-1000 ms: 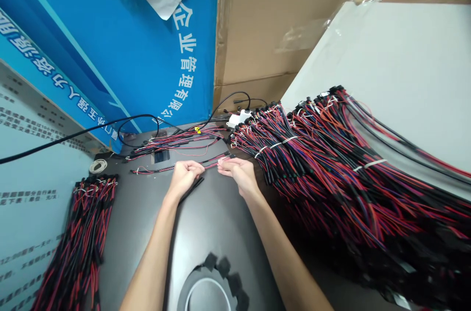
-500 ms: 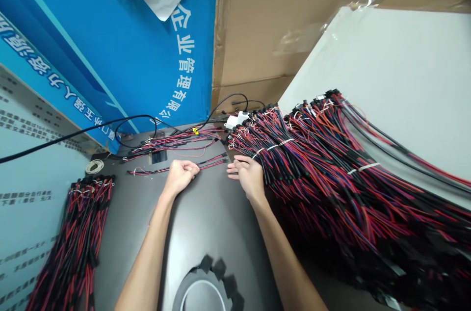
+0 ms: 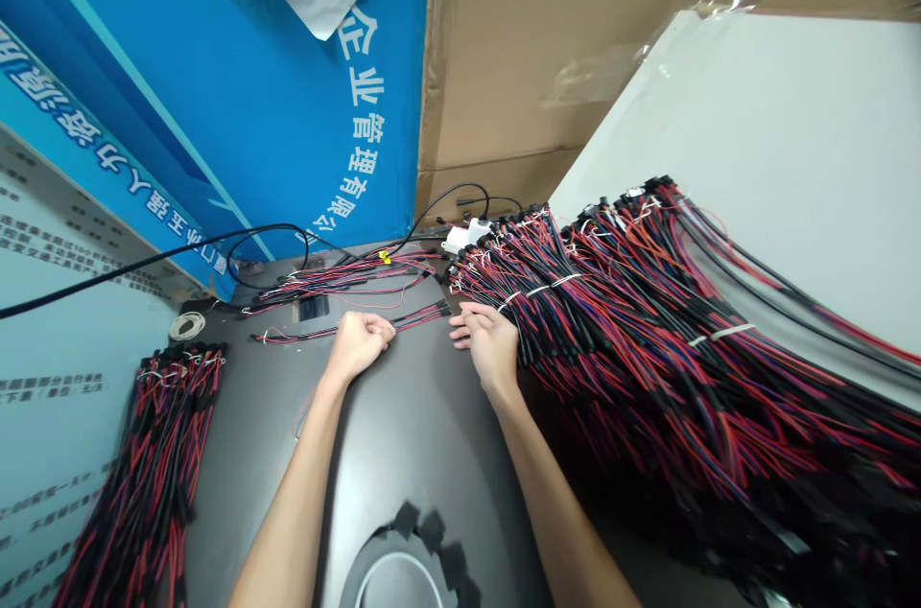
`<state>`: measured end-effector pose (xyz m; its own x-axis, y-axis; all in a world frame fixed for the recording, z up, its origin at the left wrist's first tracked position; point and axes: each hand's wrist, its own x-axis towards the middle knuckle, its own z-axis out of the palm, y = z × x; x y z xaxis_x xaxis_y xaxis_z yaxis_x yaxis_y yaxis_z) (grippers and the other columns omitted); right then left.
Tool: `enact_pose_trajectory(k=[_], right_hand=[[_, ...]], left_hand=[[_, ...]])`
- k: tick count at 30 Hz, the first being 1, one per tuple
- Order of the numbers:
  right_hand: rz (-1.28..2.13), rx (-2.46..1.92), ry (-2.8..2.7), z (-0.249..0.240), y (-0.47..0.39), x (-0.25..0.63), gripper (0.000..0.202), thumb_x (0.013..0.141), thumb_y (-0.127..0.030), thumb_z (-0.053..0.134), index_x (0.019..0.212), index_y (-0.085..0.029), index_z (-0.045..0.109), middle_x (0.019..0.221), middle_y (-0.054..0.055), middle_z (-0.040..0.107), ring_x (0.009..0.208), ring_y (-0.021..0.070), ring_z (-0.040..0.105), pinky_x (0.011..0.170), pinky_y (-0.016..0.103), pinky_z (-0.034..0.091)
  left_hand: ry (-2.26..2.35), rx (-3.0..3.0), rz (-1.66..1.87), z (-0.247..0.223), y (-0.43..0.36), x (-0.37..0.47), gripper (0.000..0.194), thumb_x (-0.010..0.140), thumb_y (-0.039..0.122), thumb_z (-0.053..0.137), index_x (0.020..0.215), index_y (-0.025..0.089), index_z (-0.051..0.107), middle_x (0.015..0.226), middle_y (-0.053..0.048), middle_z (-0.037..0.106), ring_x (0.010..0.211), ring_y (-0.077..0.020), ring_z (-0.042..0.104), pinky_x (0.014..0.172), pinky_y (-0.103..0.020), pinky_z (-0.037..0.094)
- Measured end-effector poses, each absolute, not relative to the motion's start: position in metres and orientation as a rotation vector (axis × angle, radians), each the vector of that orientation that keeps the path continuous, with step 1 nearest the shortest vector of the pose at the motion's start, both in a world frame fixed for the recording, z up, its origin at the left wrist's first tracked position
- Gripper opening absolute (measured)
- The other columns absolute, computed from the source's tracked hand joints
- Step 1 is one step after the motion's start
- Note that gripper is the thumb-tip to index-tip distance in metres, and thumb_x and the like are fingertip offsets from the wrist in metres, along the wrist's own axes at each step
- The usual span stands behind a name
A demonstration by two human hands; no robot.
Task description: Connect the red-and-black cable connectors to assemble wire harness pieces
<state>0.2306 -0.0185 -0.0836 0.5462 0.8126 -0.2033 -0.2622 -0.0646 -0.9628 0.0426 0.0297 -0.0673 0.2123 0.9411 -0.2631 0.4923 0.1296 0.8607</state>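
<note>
A thin red-and-black wire harness point(image 3: 421, 315) lies across the dark tabletop, with small black connectors at its right end. My left hand point(image 3: 360, 346) is closed around its middle, the fingers curled in. A small light tie shows near the left end of the harness. Just beyond the connectors is my right hand point(image 3: 490, 344), its fingers stretched leftward and slightly apart. I see nothing held in it; whether a fingertip touches the connectors cannot be made out. The large pile of tied wire harnesses point(image 3: 611, 301) sits right beside my right hand.
Behind my hands lie more loose harnesses point(image 3: 345, 277) with a yellow tag. At left is another harness bundle point(image 3: 165, 435) beside a coil of white cord point(image 3: 187, 326). A roll of tape point(image 3: 352, 579) with dark tabs stands in front. Blue panel point(image 3: 302, 109) and cardboard point(image 3: 504, 42) wall the back.
The connector ends of the harness, spread apart before, now sit closer together. Both hands stay almost in place; the whole view has shifted slightly.
</note>
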Motion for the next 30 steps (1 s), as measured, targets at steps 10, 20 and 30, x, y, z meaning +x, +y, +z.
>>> enact_pose_trajectory(k=[10, 20, 30], right_hand=[[1.437, -1.425, -1.687, -0.033, -0.085, 0.235, 0.023, 0.079, -0.033, 0.062, 0.083, -0.013, 0.072, 0.07, 0.004, 0.066, 0.061, 0.0121, 0.056, 0.058, 0.022, 0.042], [1.493, -1.429, -1.915, -0.028, -0.15, 0.204, 0.018, 0.082, -0.03, 0.071, 0.096, -0.019, 0.071, 0.087, 0.0, 0.064, 0.078, 0.0122, 0.056, 0.079, 0.023, 0.041], [1.55, -1.531, -2.004, -0.015, -0.134, 0.194, 0.009, 0.074, -0.018, 0.073, 0.082, -0.017, 0.069, 0.084, 0.001, 0.069, 0.08, 0.0145, 0.06, 0.072, 0.022, 0.039]], left_hand=[[1.426, 1.501, 0.583, -0.063, 0.029, 0.044, 0.022, 0.062, 0.022, 0.055, 0.071, 0.009, 0.07, 0.058, -0.004, 0.06, 0.054, -0.0119, 0.051, 0.053, -0.022, 0.035], [1.415, 1.492, 0.587, -0.063, 0.028, 0.045, 0.02, 0.061, 0.015, 0.053, 0.07, 0.008, 0.07, 0.057, -0.003, 0.06, 0.055, -0.0115, 0.052, 0.054, -0.021, 0.036], [1.427, 1.5, 0.575, -0.064, 0.029, 0.045, 0.021, 0.062, 0.009, 0.05, 0.07, 0.008, 0.07, 0.058, -0.003, 0.062, 0.056, -0.0114, 0.054, 0.055, -0.02, 0.038]])
